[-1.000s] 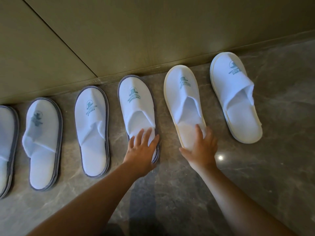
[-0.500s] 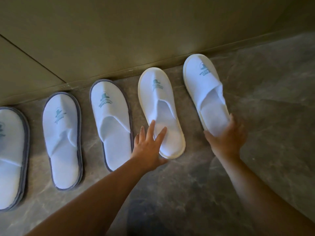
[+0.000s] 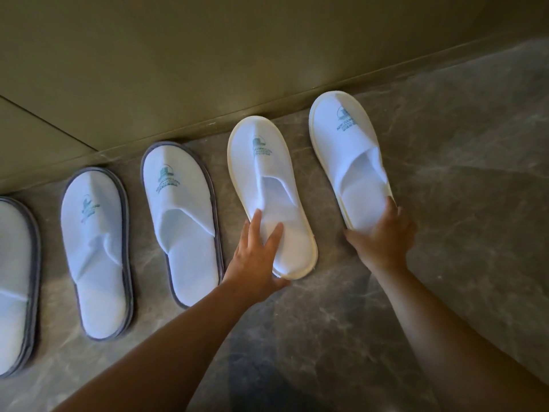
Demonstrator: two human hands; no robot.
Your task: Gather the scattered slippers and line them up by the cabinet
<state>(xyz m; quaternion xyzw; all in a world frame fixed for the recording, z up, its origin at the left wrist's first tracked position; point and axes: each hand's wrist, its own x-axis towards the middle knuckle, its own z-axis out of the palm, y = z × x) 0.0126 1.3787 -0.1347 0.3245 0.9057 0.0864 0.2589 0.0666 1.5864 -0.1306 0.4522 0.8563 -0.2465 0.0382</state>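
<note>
Closest to the camera, two bare arms reach forward over the dark stone floor (image 3: pixel 341 337). The left hand (image 3: pixel 255 258) lies flat with its fingers straight and spread on the heel of a white slipper with a cream edge (image 3: pixel 267 185), and its thumb sits by the heel end. It presses on the slipper but does not curl round it. The right hand (image 3: pixel 386 236) holds the heel of the last slipper (image 3: pixel 347 147), also cream-edged, with its fingers wrapped round the far side and its thumb at the near side. To the left lie three more white slippers with grey edges: one (image 3: pixel 181 209) just beside the left hand, the next one (image 3: pixel 92 245) further left, and one (image 3: pixel 15 281) cut off by the edge of the picture. All five lie in a row with their toes pointing at the tan cabinet (image 3: pixel 208 60) behind them, toes close to its bottom edge. So the job looks almost done. What seems left is small: the last slipper tilts a bit and its toe sits further back than the rest, so it may need a little nudge to match. No loose slippers show on the floor here, but the rest of the room is out of sight. Nothing stands in the way of the hands.
</note>
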